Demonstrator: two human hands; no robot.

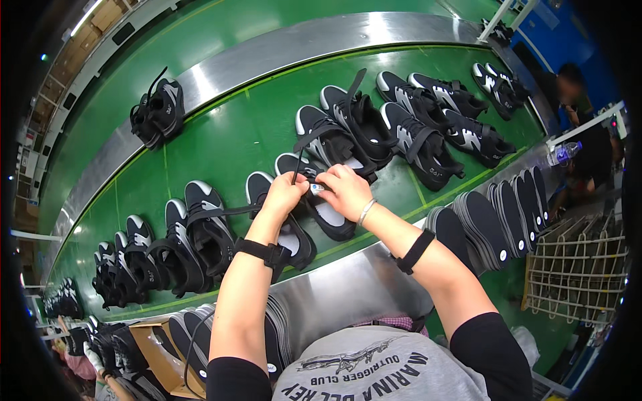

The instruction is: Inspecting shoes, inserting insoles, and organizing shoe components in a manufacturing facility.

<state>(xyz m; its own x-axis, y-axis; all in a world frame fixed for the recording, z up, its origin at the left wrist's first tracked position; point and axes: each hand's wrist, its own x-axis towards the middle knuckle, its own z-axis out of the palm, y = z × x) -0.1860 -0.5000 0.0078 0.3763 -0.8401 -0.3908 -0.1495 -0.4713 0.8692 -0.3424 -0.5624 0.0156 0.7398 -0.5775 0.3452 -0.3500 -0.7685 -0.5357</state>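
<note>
Both my hands are at the upper part of a black sneaker (pixel 329 219) with a grey-white toe and a pale insole. My left hand (pixel 286 195) is closed, fingertips pinching the sneaker near its tongue, where a thin dark strap stands up. My right hand (pixel 346 194) pinches the tongue from the other side. Between the fingertips shows a small white label (pixel 317 189) with a blue mark. Directly left, partly behind my left hand, lies a matching sneaker (pixel 299 244); another sneaker (pixel 328 137) with a loose strap lies just beyond.
More black sneakers (pixel 194 234) line the green conveyor belt (pixel 234 134) on both sides. A metal rail (pixel 221 70) borders it, with a pair of sneakers (pixel 159 110) on it. Stacks of insoles (pixel 478 230) stand along the near edge. A person (pixel 575 100) is at far right.
</note>
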